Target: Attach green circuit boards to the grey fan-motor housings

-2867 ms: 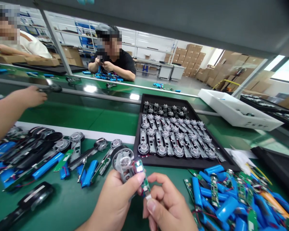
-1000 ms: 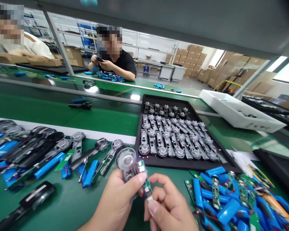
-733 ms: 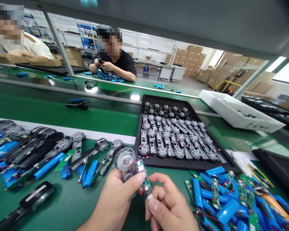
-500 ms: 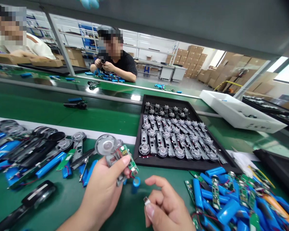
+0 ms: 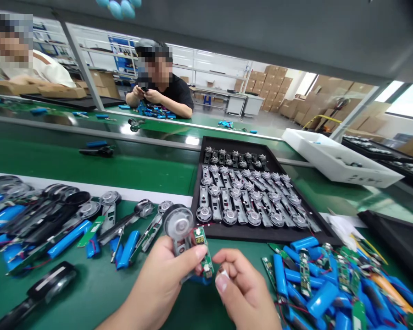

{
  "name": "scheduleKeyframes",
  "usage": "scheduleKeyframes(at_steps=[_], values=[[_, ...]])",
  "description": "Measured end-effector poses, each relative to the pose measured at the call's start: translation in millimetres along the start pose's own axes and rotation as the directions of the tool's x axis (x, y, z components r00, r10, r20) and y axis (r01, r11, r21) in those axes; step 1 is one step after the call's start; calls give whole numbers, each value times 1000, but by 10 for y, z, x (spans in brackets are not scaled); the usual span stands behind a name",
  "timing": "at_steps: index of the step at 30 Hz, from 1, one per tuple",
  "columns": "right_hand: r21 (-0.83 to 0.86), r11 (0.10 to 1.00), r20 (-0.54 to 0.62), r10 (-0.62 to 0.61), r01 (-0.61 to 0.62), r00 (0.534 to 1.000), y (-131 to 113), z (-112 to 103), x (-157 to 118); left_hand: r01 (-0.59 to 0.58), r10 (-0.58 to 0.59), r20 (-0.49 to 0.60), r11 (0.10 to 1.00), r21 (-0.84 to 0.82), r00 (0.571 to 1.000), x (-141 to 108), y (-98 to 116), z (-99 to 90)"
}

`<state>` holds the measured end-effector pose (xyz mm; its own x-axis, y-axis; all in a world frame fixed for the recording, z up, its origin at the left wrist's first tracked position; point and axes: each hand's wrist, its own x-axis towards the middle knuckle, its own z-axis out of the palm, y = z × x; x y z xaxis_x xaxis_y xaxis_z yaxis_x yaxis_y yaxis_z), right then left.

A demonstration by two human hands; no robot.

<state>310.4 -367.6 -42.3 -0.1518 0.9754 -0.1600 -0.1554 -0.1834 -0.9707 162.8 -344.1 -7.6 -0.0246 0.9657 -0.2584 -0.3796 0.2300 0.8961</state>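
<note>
Holding: left hand (image 5: 165,279), thumb pressing circuit board (image 5: 203,250) against grey housing (image 5: 179,224), above green bench (image 5: 106,284). Right hand (image 5: 244,288), just beside: thumb and forefinger pinching white plug (image 5: 223,273). Black tray (image 5: 261,236): housings in rows, beyond. Blue cells (image 5: 325,298): heaped, right.

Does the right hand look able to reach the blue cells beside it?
Probably yes: open tabletop lies between the right hand and the blue cells, though its fingers pinch something white.
</note>
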Motion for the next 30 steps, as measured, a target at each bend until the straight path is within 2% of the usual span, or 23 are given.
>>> scheduleKeyframes(at_steps=[6, 11, 14, 17, 19, 24, 30], values=[[-114, 984, 123, -125, 139, 985, 267, -88, 43, 26, -29, 46, 997, 69, 999, -25, -76, 20], [-219, 959, 102, -160, 179, 982, 296, -119, 49, 49, -53, 40, 994, 98, 998, -32, -106, 4], [-188, 972, 86, -126, 140, 988, 236, -114, 41, 55, -57, 38, 997, 56, 998, -25, -137, -7], [-69, 997, 74, -19, 24, 997, 148, -102, 30, 30, -30, 24, 999, 24, 999, -17, -142, -8], [2, 1000, 49, 20, -20, 999, 93, -86, 25, 13, -12, -22, 1000, 12, 1000, -15, -116, -2], [23, 999, 10, 43, -43, 999, 21, -26, 20, -33, 29, -119, 999, -34, 992, -15, -11, 30], [-12, 999, 102, 31, -30, 994, 83, -17, 16, -22, 16, -101, 998, -59, 995, -6, 5, 61]])
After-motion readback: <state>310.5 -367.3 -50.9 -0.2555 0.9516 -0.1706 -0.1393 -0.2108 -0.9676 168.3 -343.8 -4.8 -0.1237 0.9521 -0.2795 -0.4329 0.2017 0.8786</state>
